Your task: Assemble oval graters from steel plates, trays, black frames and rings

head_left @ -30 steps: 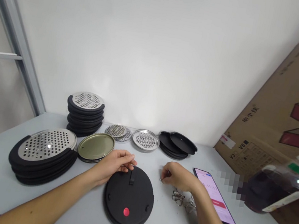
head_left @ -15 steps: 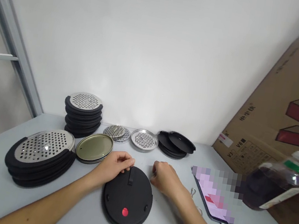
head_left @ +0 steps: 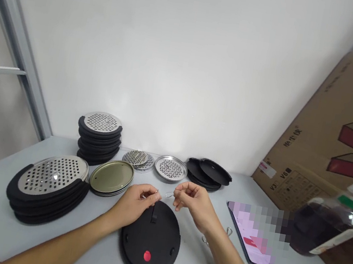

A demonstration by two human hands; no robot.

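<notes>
A round black disc [head_left: 150, 243] with a short raised strap, two small knobs and a red dot lies flat in front of me. At its far edge, just above the strap, my left hand [head_left: 138, 202] is closed in a pinch; a tiny shiny tip shows at the fingers, too small to name. My right hand [head_left: 194, 201] pinches a thin bent-wire clip [head_left: 169, 194], raised a little above the disc's far right edge, its loop pointing left. More wire clips [head_left: 229, 231] lie by my right forearm, partly hidden by it.
Black-rimmed graters [head_left: 52, 176] are stacked at left, with a taller stack [head_left: 99, 136] behind. Olive-green round plates [head_left: 112, 177], loose perforated metal discs [head_left: 171, 168] and black trays [head_left: 213, 171] line the back. Rightward are a phone [head_left: 253, 241] with cable, a jar [head_left: 324, 226] and a cardboard box [head_left: 309, 151].
My right hand has risen and turned, bringing a wire clip into view between its fingertips. My left hand stays at the disc's far edge. The view has shifted slightly.
</notes>
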